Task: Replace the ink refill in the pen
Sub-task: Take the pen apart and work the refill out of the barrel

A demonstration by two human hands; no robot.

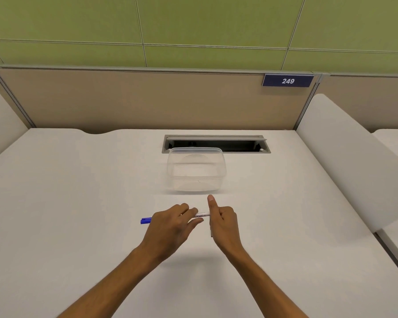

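Held just above the table (78, 203), the marker pen (201, 215) sits pinched in the left hand (170, 226) grip while the right hand (223, 222) curls at its open end, where a skewed refill could jam or slip out.

Both forearms reach forward, hands close together. Left hand (170, 223) pinches the pen (201, 215). Right hand (223, 222) is curled, thumb raised

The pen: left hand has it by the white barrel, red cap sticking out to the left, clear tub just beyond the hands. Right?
Not quite. The head view shows the cap is blue, not red. The rest holds: the left hand holds the pen by its white barrel, and the clear tub sits just beyond the hands.
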